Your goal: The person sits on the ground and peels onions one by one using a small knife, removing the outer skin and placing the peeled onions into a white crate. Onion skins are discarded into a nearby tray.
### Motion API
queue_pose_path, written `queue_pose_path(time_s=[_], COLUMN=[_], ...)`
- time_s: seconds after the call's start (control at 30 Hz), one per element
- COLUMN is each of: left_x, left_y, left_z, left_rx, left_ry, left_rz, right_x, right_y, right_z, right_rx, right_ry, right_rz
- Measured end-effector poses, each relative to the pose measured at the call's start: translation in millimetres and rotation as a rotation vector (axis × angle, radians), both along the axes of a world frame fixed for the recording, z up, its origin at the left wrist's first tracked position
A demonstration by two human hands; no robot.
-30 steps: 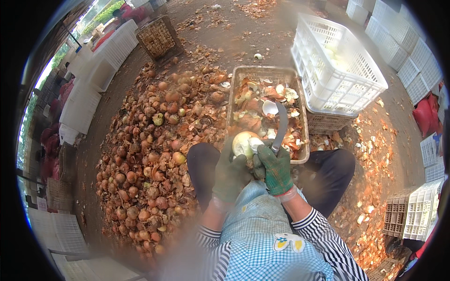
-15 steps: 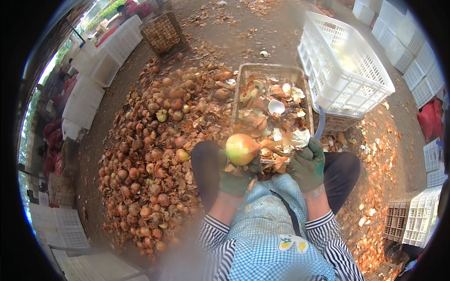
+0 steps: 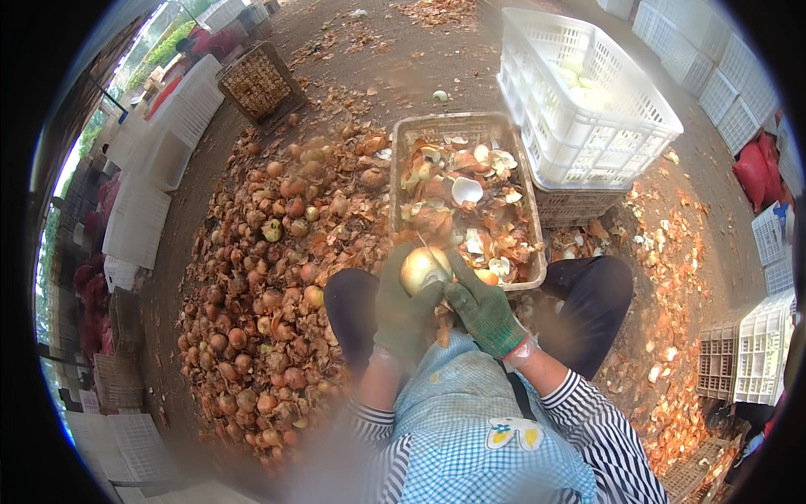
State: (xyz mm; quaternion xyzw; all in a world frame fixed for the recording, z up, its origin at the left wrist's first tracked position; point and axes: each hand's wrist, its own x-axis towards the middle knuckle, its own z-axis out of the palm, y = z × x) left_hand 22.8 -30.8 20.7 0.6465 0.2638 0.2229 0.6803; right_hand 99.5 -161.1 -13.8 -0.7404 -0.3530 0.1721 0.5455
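A peeled-looking yellow onion [image 3: 417, 270] is in my gloved left hand [image 3: 398, 304], whose fingers wrap round it above my lap. My green-gloved right hand [image 3: 484, 312] is closed against the onion's right side. A thin knife blade [image 3: 431, 254] shows edge-on across the top of the onion; its handle is hidden in my right hand. Just beyond my hands stands a shallow beige crate [image 3: 393, 195], with onion skins, trimmed ends and a white cup-shaped piece [image 3: 467, 191] in it.
To the left spreads a large heap of unpeeled onions [image 3: 243, 336] among loose skins. At the right, a white crate [image 3: 571, 155] with pale onions stands on a brown crate [image 3: 579, 207]. More crates [image 3: 756, 361] and red sacks [image 3: 758, 172] line the sides.
My right hand has moved left from the crate's near edge to the onion, bringing the blade with it. The tail of dry skin at the onion's end no longer shows.
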Motion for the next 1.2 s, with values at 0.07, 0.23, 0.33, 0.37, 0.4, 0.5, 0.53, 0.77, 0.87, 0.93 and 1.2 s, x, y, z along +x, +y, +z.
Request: queue_pose_path(time_s=[0.07, 0.23, 0.33, 0.37, 0.4, 0.5, 0.53, 0.77, 0.87, 0.93, 1.2], left_x=[4, 4, -4, -5, -7, -21, -22, -6, -7, -9, -23], left_y=[-2, 6, 28, 28, 24, 5, 6, 7, 11, 1, 21], left_z=[-1, 4, -26, -28, -21, -9, -8, -6, -19, 6, -6], left_rx=[0.063, -0.176, -0.272, -0.344, -0.418, -0.927, -1.065, -0.274, 0.013, -0.01, -0.218], left_ry=[0.007, -0.029, -0.18, -0.22, -0.257, -0.319, -0.35, -0.059, 0.036, 0.088, 0.019], left_rz=[0.007, -0.021, -0.122, -0.153, -0.184, -0.079, -0.075, -0.078, -0.12, -0.113, -0.014], right_x=[-5, -3, 19, 28, 37, 76, 81, 23, 23, 27, 40], right_y=[6, 1, -3, -6, -11, -31, -33, -40, -26, -18, -14], right_z=[-4, 13, -17, -18, -17, -50, -48, 27, -5, -12, 2], right_rx=[0.095, 0.292, 0.358, 0.315, 0.274, 0.184, 0.115, -0.122, -0.027, 0.01, -0.044], right_ry=[0.124, 0.955, 0.961, 0.988, 1.017, 1.02, 0.908, -0.013, -0.212, 0.013, 0.154], right_rz=[-0.114, -0.125, -0.251, -0.292, -0.336, -0.438, -0.443, 0.093, 0.121, 0.052, -0.035])
